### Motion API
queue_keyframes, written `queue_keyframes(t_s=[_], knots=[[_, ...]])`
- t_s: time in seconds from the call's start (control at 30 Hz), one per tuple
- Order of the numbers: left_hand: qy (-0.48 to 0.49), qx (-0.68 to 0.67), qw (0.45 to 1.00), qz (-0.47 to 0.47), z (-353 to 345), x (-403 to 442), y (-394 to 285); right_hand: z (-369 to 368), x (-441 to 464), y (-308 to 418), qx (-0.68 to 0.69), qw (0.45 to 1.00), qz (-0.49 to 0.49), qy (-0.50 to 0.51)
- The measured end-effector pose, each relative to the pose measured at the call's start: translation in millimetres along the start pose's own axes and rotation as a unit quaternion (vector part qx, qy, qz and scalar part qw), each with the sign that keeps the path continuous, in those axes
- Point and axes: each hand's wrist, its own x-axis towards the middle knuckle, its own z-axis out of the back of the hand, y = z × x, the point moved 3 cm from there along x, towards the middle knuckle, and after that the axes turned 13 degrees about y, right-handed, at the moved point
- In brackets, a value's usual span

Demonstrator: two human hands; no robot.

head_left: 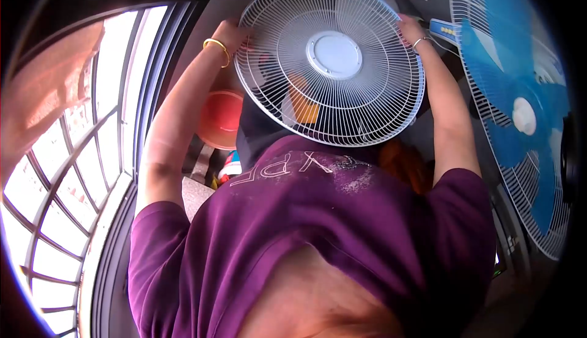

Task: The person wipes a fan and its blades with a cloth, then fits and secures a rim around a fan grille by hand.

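A round white wire fan grille point(333, 102) with a plain disc at its centre is held up in front of my body. My left hand point(230, 33), with a yellow bangle at the wrist, grips its rim at the upper left. On the upper right, the fingers of my right hand point(411, 30) are closed round the opposite edge. A fan point(524, 115) with blue blades stands close by my right arm. Its blades are exposed on this side, with a wire guard behind them.
A red basin point(221, 118) is on the floor to the left, partly behind my arm. A barred window point(73, 173) fills the left side. The fan's blue-and-white control panel point(444, 30) with yellow buttons is just beyond my right hand.
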Motion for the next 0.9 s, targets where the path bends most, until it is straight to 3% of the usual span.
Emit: queue_keyframes(t_s=[0.17, 0.2, 0.33, 0.67, 0.7, 0.73, 0.77, 0.9], knots=[[-0.098, 0.007, 0.989, -0.113, -8.0, 25.9, 31.6, 0.4, 7.0, -0.3, 0.072, 0.984, 0.084, -0.143], [-0.115, 0.023, 0.987, -0.109, -5.5, 31.1, 40.0, -0.2, 4.5, 2.2, -0.010, 0.983, 0.063, -0.169], [-0.186, 0.120, 0.966, -0.134, -3.9, 28.2, 69.8, -15.4, -0.7, 5.2, 0.071, 0.980, 0.101, -0.154], [-0.338, 0.013, 0.915, -0.221, -55.4, -55.6, 154.5, -32.6, -16.2, 80.0, -0.057, 0.941, 0.305, -0.132], [-0.363, 0.050, 0.896, -0.251, -56.2, -61.0, 170.9, -34.0, -26.2, 84.1, -0.080, 0.934, 0.322, -0.134], [-0.357, -0.028, 0.883, -0.304, -64.9, -74.9, 174.3, -31.9, -26.1, 87.5, -0.131, 0.904, 0.364, -0.180], [-0.338, -0.106, 0.867, -0.350, -75.5, -90.3, 178.1, -40.5, -50.9, 96.3, -0.070, 0.916, 0.358, -0.167], [-0.365, -0.100, 0.842, -0.384, -74.2, -148.2, 177.9, -47.1, -95.5, 131.9, -0.106, 0.856, 0.459, -0.213]])
